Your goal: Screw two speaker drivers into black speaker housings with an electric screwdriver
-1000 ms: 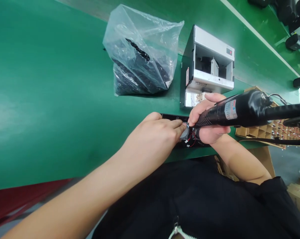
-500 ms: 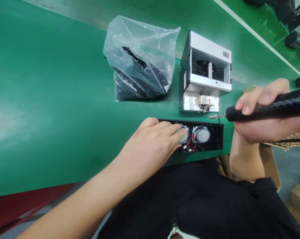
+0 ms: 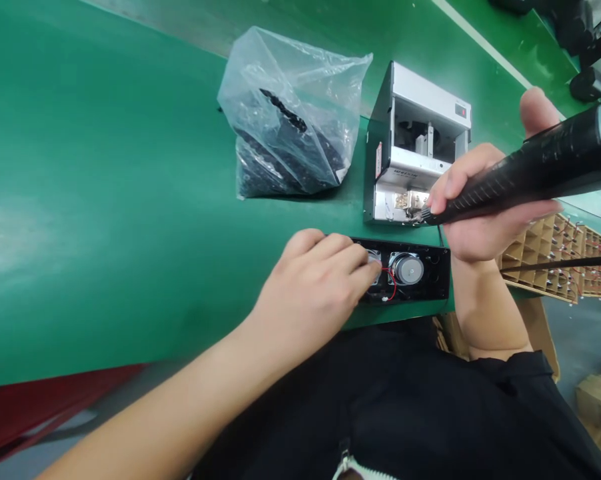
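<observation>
My right hand (image 3: 485,200) is wrapped around a black electric screwdriver (image 3: 525,167), whose tip reaches the metal pick-up block (image 3: 411,200) at the front of a silver screw feeder (image 3: 425,87). My left hand (image 3: 325,277) is curled over the left end of a long black speaker housing (image 3: 436,283), its fingers closed on the left speaker (image 3: 375,259), which they mostly cover. The thumb is hidden. Beside it, the right speaker (image 3: 408,269) shows in full in the housing. A red wire (image 3: 394,285) with a small white connector lies between the speakers.
A clear plastic bag (image 3: 295,113) of black parts stands behind my left hand on the green table (image 3: 105,220). Divided cardboard trays (image 3: 550,260) with wired parts are at the right, under a dark cable. Black objects (image 3: 589,81) sit at the far right.
My right hand has brought the screwdriver left and its tip to the feeder's front block. My left hand's fingers have curled more over the left speaker; one white connector is now out of sight.
</observation>
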Tool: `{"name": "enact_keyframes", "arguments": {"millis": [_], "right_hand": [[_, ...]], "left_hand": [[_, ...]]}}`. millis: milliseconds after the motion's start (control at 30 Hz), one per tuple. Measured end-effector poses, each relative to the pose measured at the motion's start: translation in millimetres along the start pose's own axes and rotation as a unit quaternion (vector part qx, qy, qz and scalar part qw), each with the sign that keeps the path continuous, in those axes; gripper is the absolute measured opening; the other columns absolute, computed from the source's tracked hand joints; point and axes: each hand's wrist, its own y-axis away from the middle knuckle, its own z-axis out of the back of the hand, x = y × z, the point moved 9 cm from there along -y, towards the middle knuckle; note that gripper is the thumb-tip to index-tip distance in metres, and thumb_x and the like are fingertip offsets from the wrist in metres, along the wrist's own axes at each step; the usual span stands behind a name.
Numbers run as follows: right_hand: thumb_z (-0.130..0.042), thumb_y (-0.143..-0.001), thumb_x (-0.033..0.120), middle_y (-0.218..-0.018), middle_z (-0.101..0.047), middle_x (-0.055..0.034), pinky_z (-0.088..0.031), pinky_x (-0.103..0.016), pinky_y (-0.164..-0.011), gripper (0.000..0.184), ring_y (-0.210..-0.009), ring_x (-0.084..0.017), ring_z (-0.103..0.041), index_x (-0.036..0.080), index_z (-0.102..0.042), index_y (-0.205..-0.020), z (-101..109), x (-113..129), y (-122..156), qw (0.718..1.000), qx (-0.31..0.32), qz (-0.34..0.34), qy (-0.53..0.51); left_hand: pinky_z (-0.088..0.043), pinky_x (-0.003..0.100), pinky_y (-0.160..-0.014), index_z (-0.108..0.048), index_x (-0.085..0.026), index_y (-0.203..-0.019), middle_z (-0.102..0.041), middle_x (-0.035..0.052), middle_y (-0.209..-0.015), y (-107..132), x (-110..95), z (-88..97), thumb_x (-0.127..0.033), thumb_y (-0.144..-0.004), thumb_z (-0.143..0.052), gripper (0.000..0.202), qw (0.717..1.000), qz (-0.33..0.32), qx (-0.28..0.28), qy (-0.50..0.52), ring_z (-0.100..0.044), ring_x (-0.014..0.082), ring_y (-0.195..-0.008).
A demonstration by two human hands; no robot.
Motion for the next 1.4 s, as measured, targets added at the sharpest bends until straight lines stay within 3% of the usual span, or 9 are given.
{"name": "enact_keyframes", "arguments": {"millis": [100,233,333,433,567,800,1000,1200,1400], "right_hand": [[-0.069,-0.101,0.097,-0.069,-0.060,0.0084,-0.047,-0.034,-0.037,0.064,-0.040,-0.017,-0.047,0.056,-0.073,-0.150,7.7,40.5,12.3,0.985,-0.044,0.149,-0.081],[-0.073,-0.107,0.087,-0.077,-0.075,0.0066,-0.065,-0.033,-0.053,0.049,-0.051,-0.016,-0.066,0.053,-0.086,-0.140,6.0,61.5,40.9,0.993,-0.006,0.048,-0.104],[-0.077,-0.106,0.085,-0.074,-0.077,0.0068,-0.066,-0.034,-0.053,0.051,-0.048,-0.017,-0.067,0.051,-0.089,-0.142,11.1,73.8,72.0,0.994,-0.025,0.041,-0.101],[-0.076,-0.104,0.089,-0.069,-0.074,0.0074,-0.063,-0.035,-0.049,0.059,-0.046,-0.018,-0.064,0.051,-0.086,-0.148,8.0,68.6,97.1,0.994,-0.037,0.056,-0.083],[-0.053,-0.118,0.084,-0.072,-0.075,0.0060,-0.067,-0.036,-0.052,0.059,-0.049,-0.019,-0.068,0.048,-0.081,-0.155,1.4,46.9,110.0,0.994,-0.024,0.064,-0.083],[-0.044,-0.107,0.104,-0.083,-0.078,-0.0007,-0.063,-0.035,-0.041,0.107,-0.049,-0.018,-0.066,0.020,-0.074,-0.165,5.0,36.7,102.1,0.964,0.016,0.203,-0.173],[-0.046,-0.114,0.094,-0.074,-0.069,0.0051,-0.056,-0.032,-0.040,0.086,-0.046,-0.015,-0.057,0.030,-0.071,-0.165,-4.1,40.6,111.5,0.971,-0.010,0.207,-0.115],[-0.074,-0.116,0.056,-0.089,-0.080,0.0010,-0.073,-0.043,-0.061,0.053,-0.067,-0.020,-0.077,0.028,-0.071,-0.161,-9.0,45.0,121.6,0.986,-0.002,0.145,-0.085],[-0.074,-0.115,0.063,-0.085,-0.079,0.0019,-0.068,-0.041,-0.053,0.059,-0.061,-0.019,-0.072,0.024,-0.073,-0.159,-7.4,47.1,121.7,0.978,-0.021,0.186,-0.096]], "left_hand": [[-0.050,0.047,-0.087,-0.089,-0.024,-0.105,-0.084,0.0062,-0.096,4.3,8.3,-1.0,-0.014,-0.124,-0.053,0.042,1.000,0.001,0.001,-0.018,-0.073,0.0279,-0.091],[-0.052,0.048,-0.091,-0.090,-0.025,-0.103,-0.084,0.0087,-0.105,9.2,10.3,-6.1,-0.021,-0.124,-0.056,0.040,1.000,-0.010,0.022,-0.004,-0.074,0.0283,-0.093],[-0.055,0.050,-0.098,-0.091,-0.025,-0.110,-0.086,0.0116,-0.118,10.1,10.3,-9.4,-0.029,-0.123,-0.062,0.032,0.999,0.005,0.048,0.000,-0.077,0.0311,-0.103],[-0.055,0.051,-0.100,-0.091,-0.025,-0.112,-0.087,0.0131,-0.123,9.3,10.1,-12.3,-0.027,-0.119,-0.068,0.025,0.996,0.027,0.080,0.006,-0.078,0.0331,-0.108],[-0.054,0.053,-0.096,-0.089,-0.024,-0.105,-0.088,0.0136,-0.119,6.7,9.4,-11.8,-0.026,-0.120,-0.064,0.029,0.995,0.042,0.088,-0.002,-0.078,0.0346,-0.105],[-0.054,0.053,-0.096,-0.089,-0.024,-0.104,-0.089,0.0127,-0.119,7.8,10.9,-10.3,-0.026,-0.117,-0.071,0.022,0.997,0.050,0.058,0.016,-0.079,0.0338,-0.105],[-0.053,0.054,-0.096,-0.090,-0.024,-0.106,-0.088,0.0121,-0.117,8.4,11.4,-12.2,-0.028,-0.118,-0.071,0.023,0.996,0.052,0.073,0.014,-0.078,0.0337,-0.103],[-0.053,0.054,-0.097,-0.090,-0.025,-0.109,-0.087,0.0102,-0.115,6.3,9.9,-13.3,-0.026,-0.118,-0.070,0.022,0.995,0.049,0.085,0.007,-0.078,0.0326,-0.103],[-0.054,0.054,-0.097,-0.089,-0.024,-0.108,-0.087,0.0094,-0.114,5.5,9.8,-12.1,-0.024,-0.119,-0.069,0.023,0.995,0.053,0.086,0.012,-0.079,0.0334,-0.107]]}}
